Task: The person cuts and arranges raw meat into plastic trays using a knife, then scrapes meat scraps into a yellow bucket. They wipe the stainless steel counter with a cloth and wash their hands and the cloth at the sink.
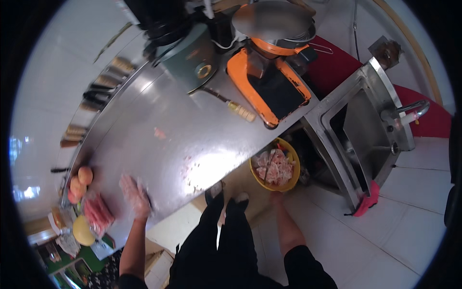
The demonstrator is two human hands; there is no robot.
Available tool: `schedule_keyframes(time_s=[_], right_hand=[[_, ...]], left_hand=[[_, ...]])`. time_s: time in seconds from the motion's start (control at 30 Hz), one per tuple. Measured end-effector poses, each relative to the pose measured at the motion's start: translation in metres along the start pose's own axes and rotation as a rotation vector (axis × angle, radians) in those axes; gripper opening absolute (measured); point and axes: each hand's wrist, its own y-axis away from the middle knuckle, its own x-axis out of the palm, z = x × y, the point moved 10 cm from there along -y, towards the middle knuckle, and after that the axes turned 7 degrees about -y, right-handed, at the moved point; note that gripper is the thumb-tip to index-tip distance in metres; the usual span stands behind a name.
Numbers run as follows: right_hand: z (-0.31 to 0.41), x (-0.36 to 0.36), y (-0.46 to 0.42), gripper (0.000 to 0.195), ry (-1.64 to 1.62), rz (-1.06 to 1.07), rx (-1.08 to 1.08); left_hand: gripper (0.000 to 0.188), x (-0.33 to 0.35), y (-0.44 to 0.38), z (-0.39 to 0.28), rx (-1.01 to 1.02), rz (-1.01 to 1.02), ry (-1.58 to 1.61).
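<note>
My left hand (135,195), in a clear plastic glove, rests fingers apart over the stainless steel countertop (144,119), with nothing visible in it. Left of it lies red meat in a clear plastic bag (96,213), beside several round fruits (85,176) and a yellow melon-like fruit (83,231). My right hand (277,198) is at the near rim of a yellow basin (296,173) below the counter edge; its fingers are too small to make out. Pale pink scraps (276,168), perhaps meat, fill the basin. Small pink bits lie scattered on the countertop.
A wooden-handled tool (242,110) lies near a green rice cooker (191,57) and an orange kitchen scale (240,83) with a pan (272,20) above it. Knives with wooden handles (122,65) line the wall. At right stands a steel sink (371,133) with a pink cloth (369,200).
</note>
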Motion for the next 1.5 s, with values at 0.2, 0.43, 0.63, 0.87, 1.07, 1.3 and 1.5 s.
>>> schedule_keyframes(time_s=[0.2, 0.43, 0.63, 0.87, 1.07, 1.3, 1.5], right_hand=[[0.068, 0.001, -0.054, 0.018, -0.148, -0.494, -0.044], [-0.028, 0.207, -0.061, 0.030, -0.702, 0.048, 0.400], [-0.202, 0.191, -0.050, 0.044, -2.010, -0.726, 0.702], [-0.194, 0.139, -0.081, 0.043, -2.184, -0.554, 0.536], [-0.156, 0.153, -0.042, 0.033, -2.307, 0.054, 0.067], [-0.097, 0.199, -0.011, 0.050, -2.115, -0.326, 0.928], [-0.125, 0.165, -0.054, 0.052, -2.190, -0.814, 0.908]], left_hand=[[0.054, -0.012, -0.002, -0.007, -0.097, 0.193, 0.005], [0.055, 0.003, -0.009, -0.016, -0.124, 0.200, 0.285], [0.049, 0.037, 0.004, 0.024, -0.222, 0.236, 0.367], [0.046, 0.010, 0.001, -0.010, 0.007, 0.283, -0.107], [0.050, 0.026, 0.002, 0.015, -0.118, 0.199, 0.305], [0.050, 0.007, -0.009, -0.015, -0.110, 0.247, 0.235], [0.052, 0.015, 0.016, 0.000, 0.083, 0.350, -0.197]])
